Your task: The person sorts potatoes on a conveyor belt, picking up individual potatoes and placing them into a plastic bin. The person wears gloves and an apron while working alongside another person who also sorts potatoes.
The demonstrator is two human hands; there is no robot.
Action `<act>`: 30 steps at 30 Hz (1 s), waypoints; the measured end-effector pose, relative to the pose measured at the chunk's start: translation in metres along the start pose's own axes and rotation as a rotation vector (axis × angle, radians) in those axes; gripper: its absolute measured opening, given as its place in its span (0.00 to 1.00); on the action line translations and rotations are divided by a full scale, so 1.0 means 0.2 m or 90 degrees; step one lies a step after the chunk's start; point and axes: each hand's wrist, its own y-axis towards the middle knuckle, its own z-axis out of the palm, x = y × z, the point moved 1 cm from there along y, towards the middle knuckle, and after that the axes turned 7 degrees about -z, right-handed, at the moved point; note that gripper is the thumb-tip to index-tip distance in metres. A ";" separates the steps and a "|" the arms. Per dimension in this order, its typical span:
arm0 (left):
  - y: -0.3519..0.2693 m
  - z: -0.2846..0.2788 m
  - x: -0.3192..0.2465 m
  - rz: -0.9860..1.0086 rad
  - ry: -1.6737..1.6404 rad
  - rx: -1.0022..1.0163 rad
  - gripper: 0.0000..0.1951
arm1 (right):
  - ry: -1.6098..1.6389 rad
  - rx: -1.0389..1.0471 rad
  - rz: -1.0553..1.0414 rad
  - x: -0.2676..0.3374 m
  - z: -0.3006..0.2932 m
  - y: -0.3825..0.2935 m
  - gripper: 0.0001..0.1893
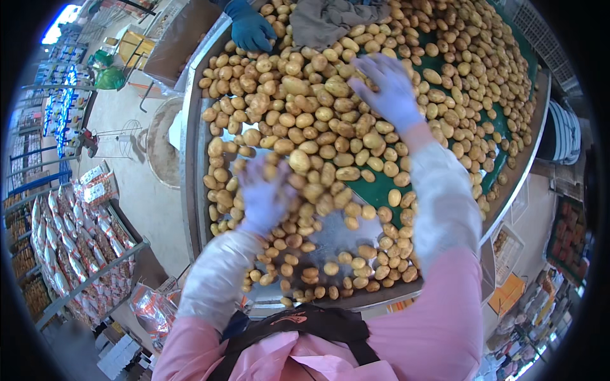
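Many small yellow potatoes [293, 119] cover a metal-rimmed sorting table [190, 157] in front of me. My left hand [266, 193], in a thin purple glove, is among the potatoes on the left half. It is blurred by motion, and whether it grips any potato is unclear. Farther off, at right of centre, my right hand [388, 90] rests its spread fingers on the potatoes, in a matching glove. Bare grey metal [345, 235] shows close to me, and a green surface [379, 190] shows between the potatoes. Pale sleeve covers wrap both my forearms.
Across the table is a co-worker's teal-gloved hand [250, 28] beside a grey-brown cloth [317, 21]. A plastic-lined box [178, 43] stands beyond the table's left corner. Filled bags [76, 247] lie on a rack at left. At right are a striped bin [562, 133] and a white crate [507, 247].
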 end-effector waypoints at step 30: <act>-0.55 0.26 -0.01 0.013 -0.211 0.145 0.25 | 0.195 -0.255 0.694 1.29 -0.21 -2.19 0.24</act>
